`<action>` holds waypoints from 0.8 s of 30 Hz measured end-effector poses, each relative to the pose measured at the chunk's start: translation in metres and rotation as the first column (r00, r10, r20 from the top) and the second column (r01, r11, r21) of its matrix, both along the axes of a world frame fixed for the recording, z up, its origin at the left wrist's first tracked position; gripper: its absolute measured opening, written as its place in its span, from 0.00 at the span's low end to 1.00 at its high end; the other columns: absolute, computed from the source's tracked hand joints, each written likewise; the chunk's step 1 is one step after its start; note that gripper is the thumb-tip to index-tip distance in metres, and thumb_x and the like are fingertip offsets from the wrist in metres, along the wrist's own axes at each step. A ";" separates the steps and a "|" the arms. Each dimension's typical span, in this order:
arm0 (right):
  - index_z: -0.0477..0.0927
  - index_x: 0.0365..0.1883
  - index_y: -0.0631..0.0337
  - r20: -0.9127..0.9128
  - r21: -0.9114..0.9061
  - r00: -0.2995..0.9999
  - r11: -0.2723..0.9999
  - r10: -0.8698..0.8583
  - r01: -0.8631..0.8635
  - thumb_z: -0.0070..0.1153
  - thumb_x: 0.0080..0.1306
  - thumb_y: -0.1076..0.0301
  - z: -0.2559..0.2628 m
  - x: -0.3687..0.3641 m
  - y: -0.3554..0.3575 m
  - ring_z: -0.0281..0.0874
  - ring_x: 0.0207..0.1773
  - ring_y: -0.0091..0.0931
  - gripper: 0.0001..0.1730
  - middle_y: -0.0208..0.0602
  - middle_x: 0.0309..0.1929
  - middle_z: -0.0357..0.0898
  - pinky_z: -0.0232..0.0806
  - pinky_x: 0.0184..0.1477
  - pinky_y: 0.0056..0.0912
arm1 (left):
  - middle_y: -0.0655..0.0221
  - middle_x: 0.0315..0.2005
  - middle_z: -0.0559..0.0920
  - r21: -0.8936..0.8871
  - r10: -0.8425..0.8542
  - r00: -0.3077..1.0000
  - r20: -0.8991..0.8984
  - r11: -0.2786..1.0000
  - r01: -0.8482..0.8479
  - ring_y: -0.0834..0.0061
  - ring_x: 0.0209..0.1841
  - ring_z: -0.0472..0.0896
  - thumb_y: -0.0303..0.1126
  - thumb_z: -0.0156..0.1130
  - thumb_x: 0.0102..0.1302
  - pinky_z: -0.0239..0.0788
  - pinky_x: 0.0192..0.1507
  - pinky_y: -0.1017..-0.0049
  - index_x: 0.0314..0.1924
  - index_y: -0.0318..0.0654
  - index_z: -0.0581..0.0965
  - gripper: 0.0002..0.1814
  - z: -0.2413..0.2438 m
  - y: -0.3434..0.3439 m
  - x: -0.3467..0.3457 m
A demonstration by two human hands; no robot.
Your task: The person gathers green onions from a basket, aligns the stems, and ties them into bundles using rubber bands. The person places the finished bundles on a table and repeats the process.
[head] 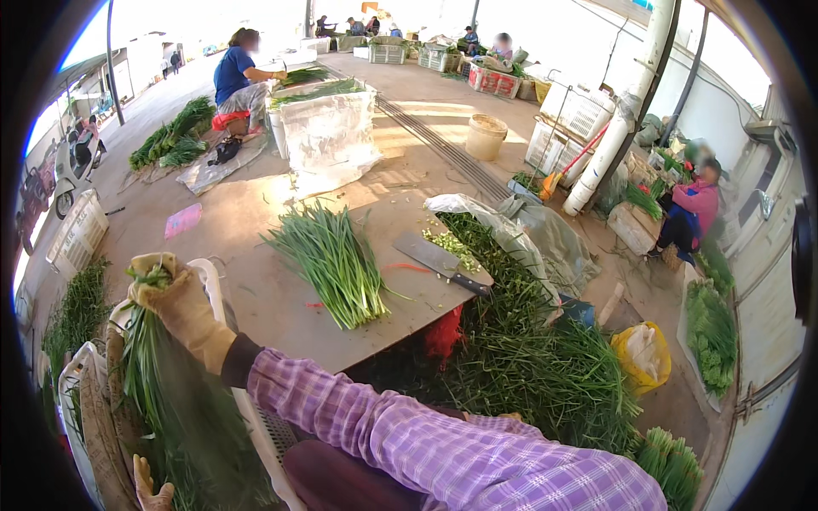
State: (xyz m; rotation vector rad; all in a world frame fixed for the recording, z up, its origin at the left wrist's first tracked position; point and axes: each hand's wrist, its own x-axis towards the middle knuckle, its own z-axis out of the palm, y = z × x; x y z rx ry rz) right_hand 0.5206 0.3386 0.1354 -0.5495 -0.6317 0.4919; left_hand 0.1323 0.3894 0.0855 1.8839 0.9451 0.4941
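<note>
My right hand (176,297), in a tan work glove, grips the upper end of a bunch of long green chives (137,358). The bunch hangs down into a white plastic crate (259,441) at my left. At the bottom edge, my gloved left hand (151,488) is partly cut off by the frame; its thumb and fingers are spread, with nothing seen between them. Before me, a loose pile of chives (332,265) lies on a low board (255,281). To its right rests a cleaver (434,255) with a black handle, beside chopped pale stem ends (454,246).
Discarded green leaves (543,364) heap right of the board, near a yellow bucket (642,358). Beyond stand a plastic-lined crate (329,128), a tan bucket (486,137) and a white pole (629,108). Co-workers sit at the upper left (233,76) and right (693,204).
</note>
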 end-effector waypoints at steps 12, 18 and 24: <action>0.80 0.46 0.67 -0.344 0.049 0.932 0.989 -0.117 0.143 0.59 0.64 0.78 0.093 0.117 -0.210 0.80 0.36 0.26 0.11 0.35 0.37 0.82 0.75 0.40 0.27 | 0.55 0.72 0.65 -0.165 -0.021 0.993 0.116 0.985 0.040 0.61 0.74 0.60 0.24 0.64 0.66 0.48 0.74 0.64 0.74 0.35 0.61 0.38 0.117 -0.113 0.074; 0.78 0.48 0.65 -0.224 0.039 0.872 0.890 -0.435 0.454 0.50 0.72 0.68 0.136 0.214 -0.326 0.78 0.40 0.27 0.11 0.38 0.43 0.79 0.76 0.45 0.29 | 0.54 0.65 0.72 0.065 -0.311 0.926 0.212 0.950 0.304 0.63 0.67 0.71 0.42 0.72 0.58 0.59 0.71 0.65 0.72 0.30 0.62 0.47 0.141 -0.132 0.143; 0.83 0.44 0.65 0.148 0.207 0.556 0.576 -0.818 0.791 0.63 0.60 0.79 0.158 0.266 -0.433 0.81 0.39 0.22 0.13 0.34 0.40 0.84 0.76 0.43 0.22 | 0.52 0.57 0.80 0.124 -0.738 0.673 0.041 0.673 0.729 0.60 0.63 0.76 0.55 0.73 0.53 0.59 0.70 0.64 0.70 0.29 0.67 0.51 0.200 -0.240 0.304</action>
